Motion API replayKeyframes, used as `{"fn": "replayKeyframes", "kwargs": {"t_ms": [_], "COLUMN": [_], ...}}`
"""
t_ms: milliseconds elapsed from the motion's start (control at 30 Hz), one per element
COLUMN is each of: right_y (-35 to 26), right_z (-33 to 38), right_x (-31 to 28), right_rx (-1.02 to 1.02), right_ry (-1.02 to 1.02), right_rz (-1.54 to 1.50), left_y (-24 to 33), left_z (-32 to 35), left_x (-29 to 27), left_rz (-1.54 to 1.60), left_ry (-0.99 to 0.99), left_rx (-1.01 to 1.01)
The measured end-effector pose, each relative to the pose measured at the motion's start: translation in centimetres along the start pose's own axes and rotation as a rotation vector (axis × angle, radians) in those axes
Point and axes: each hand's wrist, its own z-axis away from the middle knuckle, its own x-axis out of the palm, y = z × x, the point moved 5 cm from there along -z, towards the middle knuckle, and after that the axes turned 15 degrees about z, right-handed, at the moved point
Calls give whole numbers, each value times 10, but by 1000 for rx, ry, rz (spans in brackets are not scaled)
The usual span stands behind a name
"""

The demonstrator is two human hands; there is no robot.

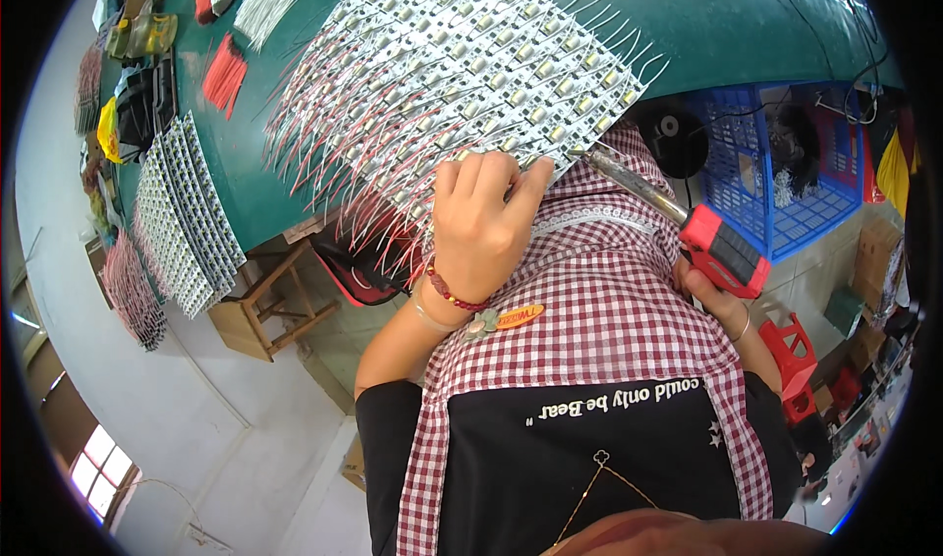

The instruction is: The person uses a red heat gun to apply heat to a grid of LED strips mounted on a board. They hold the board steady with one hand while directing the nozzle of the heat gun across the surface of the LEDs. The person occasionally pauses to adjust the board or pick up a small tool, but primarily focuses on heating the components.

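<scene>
A white panel of small circuit boards lies on the green table, its near edge jutting out over my lap. Rows of small pale cylindrical parts cover it, and thin red and white wires stick out along its left side. My left hand is at the panel's near edge, fingers closed and pressed together; whatever lies between the fingertips is hidden. To the right, my right hand grips a soldering iron by its red and black handle. Its metal barrel points up and left, the tip close to the panel's near right corner.
Bundles of red wires and white wires lie on the green table. Stacked wired panels sit at the table's left edge above a wooden stool. A blue plastic crate and a red stool stand at the right.
</scene>
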Motion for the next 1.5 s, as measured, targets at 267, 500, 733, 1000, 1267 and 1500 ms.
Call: {"fn": "replayKeyframes", "kwargs": {"t_ms": [267, 500, 733, 1000, 1267, 1500], "right_y": [0, 7, 7, 11, 17, 23], "right_z": [-1, 4, 1, 2, 8, 6], "right_x": [1, 2, 5, 6, 8, 12], "right_rx": [14, 9, -20, -38, 27, 45], "right_ry": [9, 19, 26, 48, 19, 17], "right_rz": [-13, 48, 14, 9, 67, 55], "left_y": [-5, -6, -7, -9, -5, -4], "left_z": [-7, -10, -14, -17, -18, -20], "left_x": [-1, -1, -4, -8, -4, -4], "left_rz": [-11, -67, -46, -26, -28, -57], "left_ry": [-78, -127, -189, -214, -223, -222], "left_rx": [15, 56, 47, 76, 106, 119]}}
